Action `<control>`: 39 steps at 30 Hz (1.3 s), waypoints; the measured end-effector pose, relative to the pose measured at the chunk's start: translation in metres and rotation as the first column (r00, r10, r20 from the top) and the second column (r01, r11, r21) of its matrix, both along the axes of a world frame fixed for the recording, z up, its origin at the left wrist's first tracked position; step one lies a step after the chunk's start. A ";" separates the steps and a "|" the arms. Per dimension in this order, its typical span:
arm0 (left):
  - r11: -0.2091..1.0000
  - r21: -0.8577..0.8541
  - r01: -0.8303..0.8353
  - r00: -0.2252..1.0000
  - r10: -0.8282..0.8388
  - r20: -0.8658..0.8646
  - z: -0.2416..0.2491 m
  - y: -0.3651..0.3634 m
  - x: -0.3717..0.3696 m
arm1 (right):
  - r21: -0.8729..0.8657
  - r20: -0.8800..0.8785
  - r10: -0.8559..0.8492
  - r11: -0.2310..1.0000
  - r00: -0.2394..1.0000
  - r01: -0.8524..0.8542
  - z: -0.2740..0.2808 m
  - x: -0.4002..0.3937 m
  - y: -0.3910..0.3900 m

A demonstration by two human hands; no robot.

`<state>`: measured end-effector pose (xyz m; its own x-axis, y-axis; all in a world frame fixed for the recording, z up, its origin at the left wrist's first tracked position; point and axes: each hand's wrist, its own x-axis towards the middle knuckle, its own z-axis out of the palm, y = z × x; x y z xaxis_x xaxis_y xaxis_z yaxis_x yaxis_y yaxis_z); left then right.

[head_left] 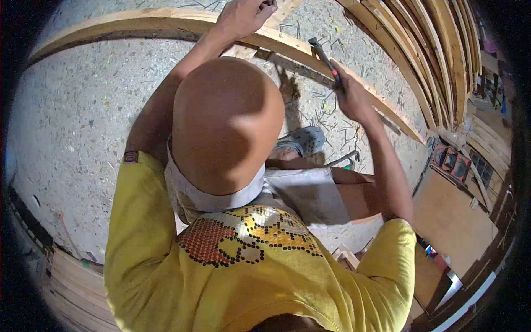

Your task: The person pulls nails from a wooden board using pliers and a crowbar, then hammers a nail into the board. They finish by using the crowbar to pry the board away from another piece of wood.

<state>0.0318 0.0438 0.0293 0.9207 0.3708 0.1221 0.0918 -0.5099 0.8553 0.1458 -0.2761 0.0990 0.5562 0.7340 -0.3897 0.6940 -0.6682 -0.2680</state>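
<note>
My right hand (354, 98) is wrapped round the handle of a hammer (325, 57), with its dark head over the far edge of a long wooden plank (287, 45). The plank runs across in front of my bent knee. Beyond it at the top is my left hand (246, 17), its wrist crossing above the wood. Those fingers are curled closed, and what they hold, if anything, cannot be made out. Several loose nails (345, 133) lie scattered on the speckled floor around the plank. A second tool with a dark hooked head (348, 157) and some green rests beside my leg.
Several long wooden boards (426, 50) stand side by side at the upper right. An orange and black object (451, 162) sits near a flat brown panel (451, 207) on the right. My foot in a grey clog (307, 139) is close to the plank. More boards (77, 293) lie lower left.
</note>
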 end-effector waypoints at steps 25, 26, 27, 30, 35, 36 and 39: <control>0.964 0.184 0.194 0.977 -0.207 0.055 -0.009 -0.022 0.025 | 0.224 -0.204 -0.106 0.963 0.973 0.152 -0.010 -0.004 -0.006; 0.964 0.183 0.192 0.977 -0.205 0.056 -0.013 -0.021 0.025 | 0.208 -0.221 -0.121 0.964 0.968 0.168 -0.008 -0.001 -0.005; 0.961 0.186 0.204 0.979 -0.204 -0.019 -0.016 -0.019 0.027 | 0.192 -0.238 -0.135 0.964 0.962 0.183 -0.006 0.001 -0.003; 0.953 0.208 0.221 0.974 -0.204 -0.103 -0.025 -0.017 0.027 | 0.481 -0.058 -0.040 0.875 0.998 0.063 0.003 0.008 0.008; 0.935 0.287 0.207 0.978 -0.209 -0.022 -0.026 -0.022 0.022 | 0.778 0.001 -0.286 0.602 0.958 0.179 0.049 -0.002 0.056; 0.935 0.281 0.216 0.975 -0.219 -0.022 -0.026 -0.022 0.022 | 0.779 0.000 -0.282 0.602 0.959 0.177 0.038 0.002 0.056; 0.933 0.279 0.226 0.972 -0.237 0.003 -0.022 -0.022 0.023 | 0.187 0.275 0.048 0.977 0.960 -0.102 0.023 0.005 0.056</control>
<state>0.0546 0.0213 0.0074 0.9700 0.0950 0.2239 -0.0854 -0.7290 0.6791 0.1509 -0.2201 0.1219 0.5605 0.8246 -0.0767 0.8043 -0.5641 -0.1869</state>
